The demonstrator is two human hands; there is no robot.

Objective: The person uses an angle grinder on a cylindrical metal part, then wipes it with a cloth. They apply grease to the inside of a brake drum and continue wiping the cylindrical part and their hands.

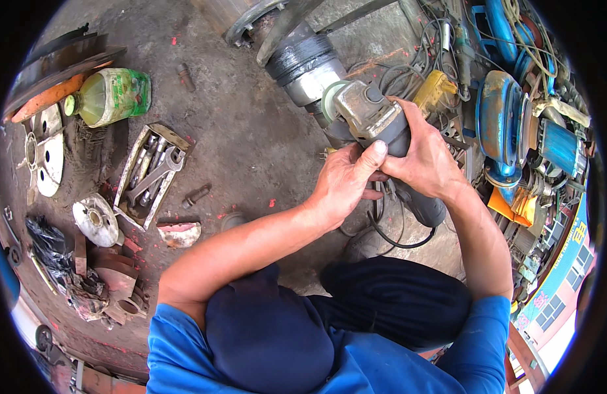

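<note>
An angle grinder [369, 113] is gripped by both my hands over the floor, its grey metal head toward the work. My right hand [427, 154] wraps around its body from the right. My left hand [346, 176] closes on its underside, thumb pressed on the housing. The pale green disc [331, 100] is right beside a shiny metal shaft [314, 80]; I cannot tell whether they touch. Farther up the shaft is a black, glossy ringed section [299, 59]. The grinder's black cord [408, 244] curves down below its rear end.
To the left lie a tray [130, 218] of wrenches [155, 176], a greenish plastic jug [116, 97] and loose bolts [197, 196]. On the right are a yellow power tool [434, 92], tangled cables [408, 73] and a blue pump casing [497, 121]. My bent knee [395, 299] is close below the grinder.
</note>
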